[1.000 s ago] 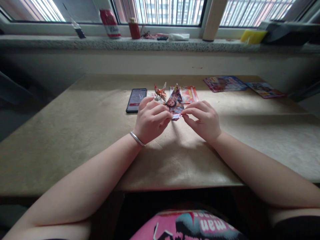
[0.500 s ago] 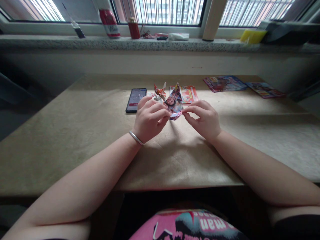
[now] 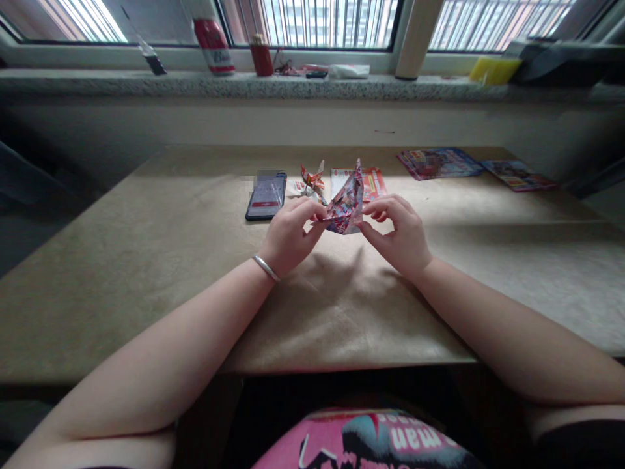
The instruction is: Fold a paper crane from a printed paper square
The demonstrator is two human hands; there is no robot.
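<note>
A folded sheet of glossy printed paper, pink and purple with a tall pointed tip, is held up over the table between my two hands. My left hand pinches its left corner between thumb and fingers. On the opposite side, my right hand grips the lower right edge with thumb and forefinger. Just behind the paper stands a small orange and white folded paper figure, partly covered by my left hand. An orange printed card or booklet lies behind the paper's right side.
A phone lies left of the hands on the table. Colourful printed booklets are at the back right, with another one beside them. The windowsill bears a red can, a red lighter-like container and a yellow object.
The folded paper has turned: its tip has shifted right, and a patterned face now shows instead of the one with a picture. My left fingers have moved from over its front to its left corner.
</note>
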